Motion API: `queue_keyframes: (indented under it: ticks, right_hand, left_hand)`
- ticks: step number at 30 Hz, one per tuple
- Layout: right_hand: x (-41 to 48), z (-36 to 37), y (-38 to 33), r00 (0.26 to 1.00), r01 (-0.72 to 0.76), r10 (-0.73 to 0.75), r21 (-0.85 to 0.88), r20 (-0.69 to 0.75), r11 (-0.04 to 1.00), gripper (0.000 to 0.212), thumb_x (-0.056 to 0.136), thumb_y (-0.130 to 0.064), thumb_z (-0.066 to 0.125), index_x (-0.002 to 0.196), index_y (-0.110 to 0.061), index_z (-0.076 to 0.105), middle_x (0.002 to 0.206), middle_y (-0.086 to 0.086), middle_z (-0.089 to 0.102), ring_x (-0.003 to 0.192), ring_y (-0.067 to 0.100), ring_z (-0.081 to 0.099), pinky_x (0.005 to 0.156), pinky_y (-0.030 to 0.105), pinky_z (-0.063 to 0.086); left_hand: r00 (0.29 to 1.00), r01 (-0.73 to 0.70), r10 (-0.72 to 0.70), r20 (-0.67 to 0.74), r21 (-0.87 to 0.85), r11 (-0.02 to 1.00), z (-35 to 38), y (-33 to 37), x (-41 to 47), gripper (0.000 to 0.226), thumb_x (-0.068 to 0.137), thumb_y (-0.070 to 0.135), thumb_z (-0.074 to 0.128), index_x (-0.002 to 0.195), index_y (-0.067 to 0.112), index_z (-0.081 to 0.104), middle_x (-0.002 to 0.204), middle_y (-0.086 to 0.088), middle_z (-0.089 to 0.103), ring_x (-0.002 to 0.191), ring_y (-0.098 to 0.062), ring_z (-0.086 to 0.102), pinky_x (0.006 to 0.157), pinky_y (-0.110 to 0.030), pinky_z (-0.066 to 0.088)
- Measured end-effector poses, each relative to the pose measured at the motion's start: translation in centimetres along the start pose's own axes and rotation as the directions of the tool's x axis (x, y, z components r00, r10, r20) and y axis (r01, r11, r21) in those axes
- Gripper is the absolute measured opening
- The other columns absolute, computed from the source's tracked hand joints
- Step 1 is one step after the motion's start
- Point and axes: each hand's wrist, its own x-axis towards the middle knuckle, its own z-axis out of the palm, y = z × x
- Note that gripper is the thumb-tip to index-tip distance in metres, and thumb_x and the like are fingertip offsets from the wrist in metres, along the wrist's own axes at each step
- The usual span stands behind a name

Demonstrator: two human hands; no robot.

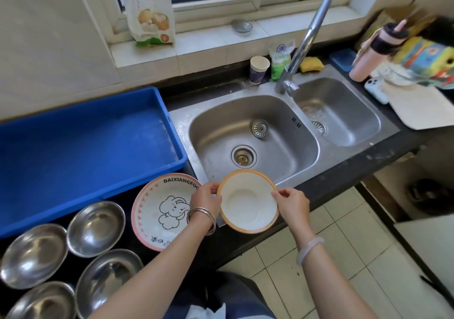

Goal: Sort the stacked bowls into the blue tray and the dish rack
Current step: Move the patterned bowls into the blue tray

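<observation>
Bowl sorting: seems barely begun. Pinches orange-rimmed bowl (248,202) between left grip (205,200) and right grip (293,204); left of them, blue tray (86,146) bare, steel bowls (95,227) unsorted.

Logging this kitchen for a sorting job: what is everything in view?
sink: one, steel, two basins, centre
blue tray: one, blue, counter left of the sink
steel bowls: four, silver, counter in front of the tray
cartoon bowl: one, pink rim, beside the steel bowls
orange-rimmed bowl: one, white inside, held at the sink's front edge
faucet: one, chrome, behind the basins
paper cup: one, white and purple, behind the sink
sponge: one, yellow, behind the sink
food bag: one, white and green, windowsill
phone: one, white, right counter
bottle: one, pink, right counter
left hand: fingers grip the orange-rimmed bowl's left rim
right hand: fingers pinch its right rim
</observation>
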Motion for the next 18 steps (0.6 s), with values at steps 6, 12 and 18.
queue_keyframes:
  ticks: [6,12,18]
  right_hand:
    - [-0.3,0.4,0.4,0.999,0.033,-0.034,0.052,0.013,0.998,0.008,0.091,-0.027,0.058,0.088,-0.020,0.061,0.075,-0.013,0.059,0.074,0.008,0.056,0.055,0.016,0.038]
    - [-0.7,-0.1,-0.5,0.991,0.136,-0.136,-0.029,-0.017,0.990,0.029,0.095,-0.032,0.049,0.118,-0.017,0.058,0.108,0.001,0.065,0.096,0.017,0.057,0.073,0.028,0.043]
    - [-1.9,2.2,-6.1,0.897,0.435,-0.429,-0.035,0.110,0.900,0.027,0.096,-0.029,0.048,0.117,-0.019,0.061,0.114,-0.002,0.066,0.106,0.013,0.058,0.083,0.023,0.040]
  left_hand:
    - [1.000,0.010,-0.009,0.024,-0.051,0.999,-0.1,-0.3,-0.1,0.023,0.083,0.007,0.060,0.103,0.018,0.062,0.103,-0.001,0.069,0.093,-0.021,0.064,0.083,-0.044,0.057]
    - [1.000,-0.005,0.003,-0.013,-0.105,0.994,-0.8,-1.1,-0.4,0.028,0.086,0.014,0.059,0.113,0.019,0.060,0.110,0.000,0.066,0.097,-0.016,0.060,0.087,-0.039,0.054]
    - [0.971,0.006,0.006,-0.241,0.049,0.999,-5.1,-3.2,-1.1,0.029,0.087,0.014,0.057,0.116,0.019,0.060,0.115,0.000,0.066,0.099,-0.019,0.061,0.078,-0.026,0.045]
